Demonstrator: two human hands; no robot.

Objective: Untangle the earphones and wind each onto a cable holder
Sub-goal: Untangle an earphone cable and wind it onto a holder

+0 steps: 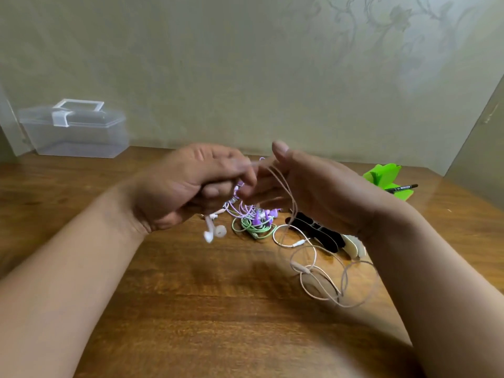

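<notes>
Zero of three earphones wound, early stage by my judgement | left hand [191,184] grips pale cable [308,268]; right hand [313,192] open, cable draped over its fingers | purple earphones [256,212] and green earphones [253,227] tangled on worktop [191,309] | cable holders [324,236] bare

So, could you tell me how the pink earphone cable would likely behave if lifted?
Probably floppy: the pink cable hangs limp from the right hand and lies in loose loops on the table. Likely light, given its thin strands. It may snag, since its loops overlap.
</notes>
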